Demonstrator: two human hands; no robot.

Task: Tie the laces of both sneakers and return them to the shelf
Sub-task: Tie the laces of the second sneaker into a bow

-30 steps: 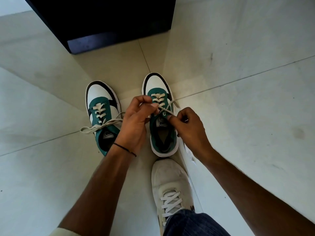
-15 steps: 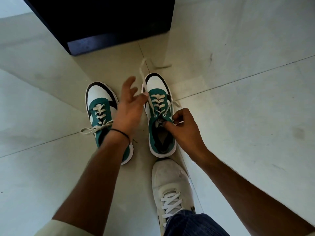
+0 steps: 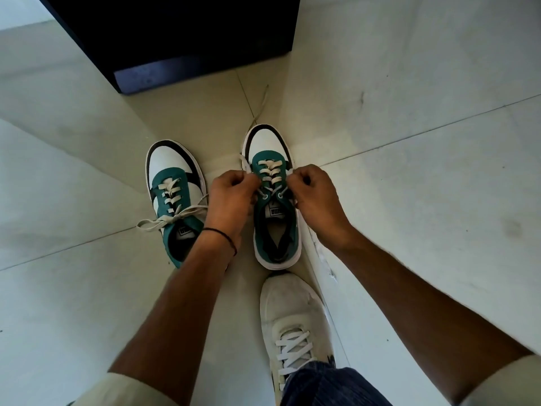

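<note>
The sneaker at centre left (image 3: 172,200), green and white with a black toe band, stands on the pale floor tiles (image 3: 73,303), its cream lace tied in a bow (image 3: 172,218) across the tongue. Just right of it I see the left hand (image 3: 231,197), a thin black band (image 3: 222,234) on the wrist. Its fingers are curled and pinch one strand of the second sneaker's lace (image 3: 272,174). That second sneaker (image 3: 276,230) sits at the centre of the frame with its toe pointing up the picture. Its lace is threaded but not knotted, and one loose end (image 3: 262,106) trails past the toe toward the upper centre. On its right side the right hand (image 3: 316,197) has its fingers curled tight on the other strand. The two sneakers stand side by side, near but apart. A black furniture unit (image 3: 190,39) fills the top, from upper left to centre. Below the second sneaker's heel I make out a worn white shoe (image 3: 292,312), with a blue jeans cuff (image 3: 322,385) at the bottom edge.
</note>
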